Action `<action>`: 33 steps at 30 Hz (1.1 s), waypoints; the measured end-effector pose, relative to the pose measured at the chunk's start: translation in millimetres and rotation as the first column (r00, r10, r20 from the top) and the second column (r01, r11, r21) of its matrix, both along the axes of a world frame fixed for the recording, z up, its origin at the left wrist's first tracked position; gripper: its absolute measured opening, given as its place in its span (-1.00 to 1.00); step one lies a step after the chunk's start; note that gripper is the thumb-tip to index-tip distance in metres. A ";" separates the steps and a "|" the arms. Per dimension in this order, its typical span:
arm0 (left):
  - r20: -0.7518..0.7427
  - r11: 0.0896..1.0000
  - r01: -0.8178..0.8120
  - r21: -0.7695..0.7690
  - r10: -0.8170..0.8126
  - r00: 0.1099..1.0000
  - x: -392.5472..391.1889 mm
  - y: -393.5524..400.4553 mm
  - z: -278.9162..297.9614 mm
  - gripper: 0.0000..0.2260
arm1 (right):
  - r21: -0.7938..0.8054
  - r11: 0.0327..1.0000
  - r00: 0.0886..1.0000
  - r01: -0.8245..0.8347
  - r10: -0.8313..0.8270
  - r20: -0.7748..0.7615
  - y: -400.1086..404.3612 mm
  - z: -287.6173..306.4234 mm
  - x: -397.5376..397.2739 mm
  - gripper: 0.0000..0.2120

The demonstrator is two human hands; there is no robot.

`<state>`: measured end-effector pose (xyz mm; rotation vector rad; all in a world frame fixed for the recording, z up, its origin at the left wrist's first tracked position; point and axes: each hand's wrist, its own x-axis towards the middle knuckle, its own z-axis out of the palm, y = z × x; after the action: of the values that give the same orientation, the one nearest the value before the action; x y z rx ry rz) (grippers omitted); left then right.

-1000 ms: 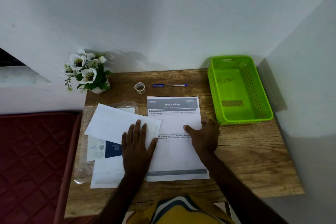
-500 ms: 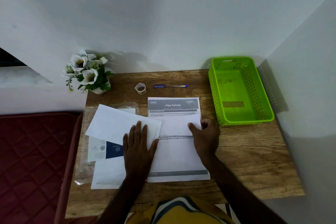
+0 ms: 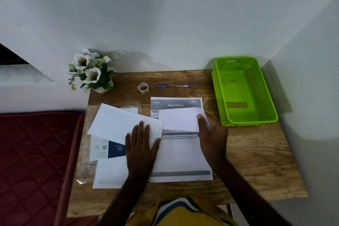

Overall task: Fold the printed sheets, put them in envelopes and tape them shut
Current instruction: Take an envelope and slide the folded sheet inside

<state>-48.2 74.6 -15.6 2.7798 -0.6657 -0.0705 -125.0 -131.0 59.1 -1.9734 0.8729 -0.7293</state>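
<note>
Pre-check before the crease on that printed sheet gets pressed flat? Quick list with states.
1. Right hand grips the folded flap of the printed sheet: ok.
2. Left hand flat, pinning the sheet's left edge and the envelope: ok.
3. Flap edges square with the sheet below: cannot tell, still lifted.
4. Envelope clear of the fold line: not ok, its corner overlaps the sheet.
5. Tape roll on the table beyond the sheet: ok.
</note>
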 end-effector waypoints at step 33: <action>0.253 0.980 0.138 -0.145 -0.098 0.963 -2.3 -2.0 3.1 -0.87 | 0.305 0.950 0.983 -0.066 0.114 -0.144 -35.0 -6.6 -21.7 -0.77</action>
<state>-50.5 72.5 -12.5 2.6129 -0.8565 0.2944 -146.7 -166.0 52.5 -1.8019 0.9224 -0.3637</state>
